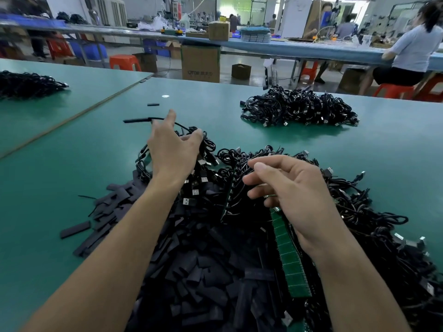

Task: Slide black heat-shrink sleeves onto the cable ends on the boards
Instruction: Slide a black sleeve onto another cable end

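The left hand [172, 149] reaches forward over a tangled heap of black cables with silver USB plugs [199, 178], near the middle of the green tabletop [72, 164]. Its index finger is stretched out and the thumb stands apart to the right. A thin black cable end [158, 118] wearing a black heat-shrink sleeve [137, 120] sticks out to the left from behind the fingers. I cannot tell if the fingers pinch it or only touch it.

The right hand [294, 192] hangs over the same heap, closer to the near edge, with its fingers loosely curled and a little spread. The upper end of a long green strip of circuit boards [291, 262] goes under its palm, and it cannot be seen whether the hand holds it. A second green board strip [229, 195] stands on its edge just left of this hand, with cables attached along it.

A big pile of loose flat black heat-shrink sleeves [196, 264] lies at the near edge, between the two forearms and spreading to the left. One single sleeve [153, 104] lies alone toward the far edge. Another heap of black cables [299, 107] lies near the far right corner, well apart from the hands. On the neighbouring tabletop [84, 92] to the left is a third cable heap [26, 83]. Beyond the far edge a person [412, 49] sits on an orange plastic stool [393, 89] at a long blue bench [311, 47].
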The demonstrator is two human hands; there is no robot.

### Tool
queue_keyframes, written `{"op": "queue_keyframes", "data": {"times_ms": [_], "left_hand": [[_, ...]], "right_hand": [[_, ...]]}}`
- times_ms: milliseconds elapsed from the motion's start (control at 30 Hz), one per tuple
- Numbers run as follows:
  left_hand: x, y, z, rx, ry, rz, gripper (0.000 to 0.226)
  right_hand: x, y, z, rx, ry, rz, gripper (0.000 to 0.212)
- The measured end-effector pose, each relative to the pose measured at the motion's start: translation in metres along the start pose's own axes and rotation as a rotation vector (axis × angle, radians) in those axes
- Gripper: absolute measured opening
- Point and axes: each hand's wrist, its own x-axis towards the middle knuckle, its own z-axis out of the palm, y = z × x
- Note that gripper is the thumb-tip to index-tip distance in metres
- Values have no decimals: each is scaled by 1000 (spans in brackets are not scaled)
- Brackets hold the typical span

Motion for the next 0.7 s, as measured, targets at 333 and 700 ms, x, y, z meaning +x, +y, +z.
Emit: {"op": "queue_keyframes", "data": {"times_ms": [333, 700], "left_hand": [[9, -11, -6, 209, -60, 48, 70], [-40, -1, 3, 12, -234, 149, 9]], "right_hand": [[5, 11, -1, -109, 67, 9, 20], [-11, 20, 22, -1000, -144, -128, 55]]}}
